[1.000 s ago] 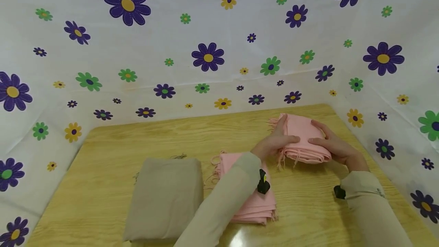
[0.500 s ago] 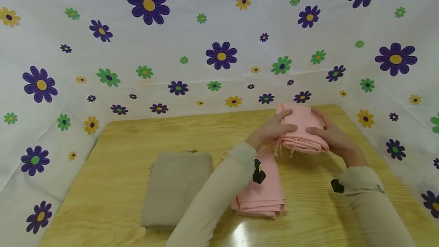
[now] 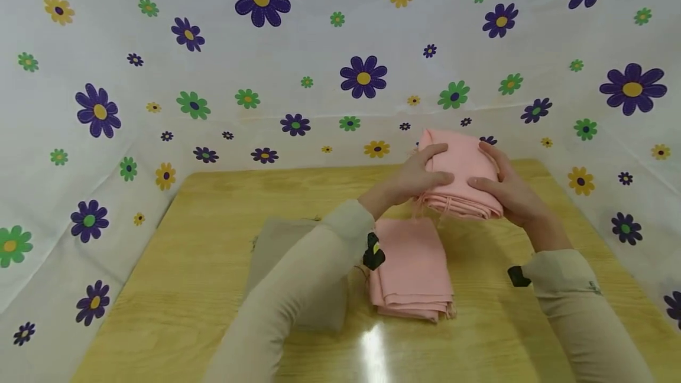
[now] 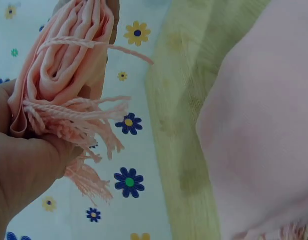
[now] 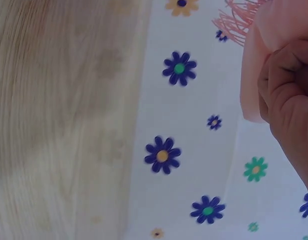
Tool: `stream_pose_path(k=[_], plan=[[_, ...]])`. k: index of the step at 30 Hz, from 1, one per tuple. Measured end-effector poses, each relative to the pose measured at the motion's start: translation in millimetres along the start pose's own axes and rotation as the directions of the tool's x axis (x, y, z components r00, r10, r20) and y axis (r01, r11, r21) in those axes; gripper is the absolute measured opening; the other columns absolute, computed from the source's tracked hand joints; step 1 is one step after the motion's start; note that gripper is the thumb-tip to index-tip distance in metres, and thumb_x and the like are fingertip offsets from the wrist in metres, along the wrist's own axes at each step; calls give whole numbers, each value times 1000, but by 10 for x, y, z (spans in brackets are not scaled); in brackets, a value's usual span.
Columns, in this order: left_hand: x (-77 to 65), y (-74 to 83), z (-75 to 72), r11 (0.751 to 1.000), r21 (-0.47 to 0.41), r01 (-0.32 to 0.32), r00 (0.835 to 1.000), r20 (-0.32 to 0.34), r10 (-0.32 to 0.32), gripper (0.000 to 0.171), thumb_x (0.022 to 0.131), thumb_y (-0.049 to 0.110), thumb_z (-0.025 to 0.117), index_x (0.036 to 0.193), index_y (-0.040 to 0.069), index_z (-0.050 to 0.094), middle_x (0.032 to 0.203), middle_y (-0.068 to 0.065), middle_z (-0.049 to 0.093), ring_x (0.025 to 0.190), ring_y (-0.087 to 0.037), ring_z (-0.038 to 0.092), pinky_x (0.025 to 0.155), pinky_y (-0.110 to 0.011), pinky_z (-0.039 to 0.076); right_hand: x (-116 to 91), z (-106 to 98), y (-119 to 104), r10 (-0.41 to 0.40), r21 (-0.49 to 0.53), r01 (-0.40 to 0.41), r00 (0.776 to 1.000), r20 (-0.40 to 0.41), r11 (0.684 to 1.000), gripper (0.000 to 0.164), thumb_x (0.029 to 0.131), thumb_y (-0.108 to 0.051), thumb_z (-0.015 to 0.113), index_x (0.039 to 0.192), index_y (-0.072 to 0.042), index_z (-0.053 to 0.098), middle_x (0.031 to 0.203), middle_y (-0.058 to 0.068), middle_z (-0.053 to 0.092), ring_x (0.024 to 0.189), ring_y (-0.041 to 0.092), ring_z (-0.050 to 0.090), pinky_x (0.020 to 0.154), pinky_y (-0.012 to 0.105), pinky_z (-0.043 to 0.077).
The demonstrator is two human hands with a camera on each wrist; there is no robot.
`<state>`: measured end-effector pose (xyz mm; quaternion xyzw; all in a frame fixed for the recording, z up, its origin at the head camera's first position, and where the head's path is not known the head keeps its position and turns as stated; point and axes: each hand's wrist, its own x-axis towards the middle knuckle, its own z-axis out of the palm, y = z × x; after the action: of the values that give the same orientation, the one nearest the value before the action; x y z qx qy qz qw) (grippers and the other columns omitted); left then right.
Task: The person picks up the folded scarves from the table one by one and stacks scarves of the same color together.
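Both hands hold a folded pink scarf (image 3: 461,164) up off the table, near its back right. My left hand (image 3: 417,175) grips its left side, thumb on the front face. On the opposite side my right hand (image 3: 513,191) grips it the same way. In the left wrist view the rolled layers of the pink scarf (image 4: 69,65) and its twisted fringe hang beside the left thumb. The right wrist view has the right hand (image 5: 296,95) with fingers bent round the scarf's edge. A second folded pink scarf (image 3: 412,265) lies on the table below.
Left of the second scarf lies a folded beige scarf (image 3: 324,306), partly covered by the left sleeve. The wooden table (image 3: 175,288) ends at a white cloth backdrop (image 3: 298,28) printed with flowers, which surrounds it at the back and both sides.
Both hands have lifted the folded pink scarf from near the table surface, up and slightly left. The head view has turned left. The other two scarves still lie on the table.
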<state>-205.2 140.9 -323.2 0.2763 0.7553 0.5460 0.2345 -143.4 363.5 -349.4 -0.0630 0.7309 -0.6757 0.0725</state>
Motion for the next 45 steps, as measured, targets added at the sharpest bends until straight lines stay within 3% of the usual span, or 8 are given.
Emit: stream_pose_path(k=[3, 13, 19, 23, 27, 32, 43, 45], plan=[[-154, 38, -36, 999, -28, -27, 1000, -8, 27, 70, 95, 18, 65, 156, 19, 31, 156, -13, 32, 127, -23, 44, 106, -36, 40, -47, 102, -64, -26, 16, 25, 1000, 15, 1000, 84, 100, -12, 57, 159, -29, -1, 154, 28, 11, 86, 13, 68, 73, 25, 57], [-742, -47, 27, 997, -20, -68, 994, -84, 66, 69, 92, 19, 67, 153, 22, 35, 151, -10, 34, 114, -19, 49, 97, -31, 43, -291, 443, -96, -64, -46, 67, 996, 66, 997, 86, 97, -6, 60, 159, -26, 4, 154, 24, 12, 105, 18, 59, 80, 26, 56], [-1028, -196, 111, 999, 1, -36, 998, -42, 36, 68, 95, 19, 65, 153, 27, 31, 154, -8, 31, 122, -19, 43, 105, -36, 38, -447, 588, 52, -39, -93, 48, 995, 96, 995, 87, 94, -8, 64, 159, -28, 9, 159, 16, 4, 129, 33, 30, 89, 21, 49], [-1179, -310, 187, 1000, -1, 11, 1000, -23, -11, 67, 95, 18, 63, 153, 27, 30, 153, -10, 32, 126, -22, 41, 106, -40, 37, -539, 658, 176, -9, -129, 25, 992, 125, 991, 88, 93, -10, 66, 159, -29, 10, 159, 17, 5, 131, 38, 28, 90, 22, 48], [-1300, -470, 239, 1000, -3, 26, 999, 22, -26, 68, 95, 11, 62, 153, 20, 28, 152, -12, 32, 134, -23, 34, 106, -41, 36, -619, 743, 288, 38, -221, -8, 990, 134, 975, 91, 91, -17, 71, 159, -32, 11, 159, 19, 9, 131, 39, 33, 92, 30, 46], [-1402, -681, 260, 998, -5, 68, 997, 47, -68, 70, 92, 1, 61, 152, 15, 27, 133, -17, 46, 107, -21, 53, 89, -31, 46, -646, 868, 424, 70, -318, -15, 984, 163, 948, 94, 89, -25, 75, 158, -34, 13, 158, 21, 16, 131, 38, 37, 96, 43, 42], [-1486, -809, 334, 992, 45, 116, 993, -33, -115, 70, 90, -3, 61, 150, 7, 28, 115, -24, 54, 66, -14, 47, 60, -25, 43, -592, 950, 612, 50, -363, 18, 983, 179, 932, 95, 84, -25, 79, 157, -28, 19, 157, 23, 20, 130, 37, 37, 100, 49, 38], [-1482, -810, 338, 987, 90, 132, 990, -55, -128, 70, 89, -1, 63, 150, 7, 29, 118, -25, 54, 69, -17, 49, 63, -27, 44, -578, 952, 637, 57, -379, 14, 983, 175, 925, 95, 84, -26, 79, 158, -26, 19, 157, 25, 19, 132, 38, 36, 101, 51, 37]])
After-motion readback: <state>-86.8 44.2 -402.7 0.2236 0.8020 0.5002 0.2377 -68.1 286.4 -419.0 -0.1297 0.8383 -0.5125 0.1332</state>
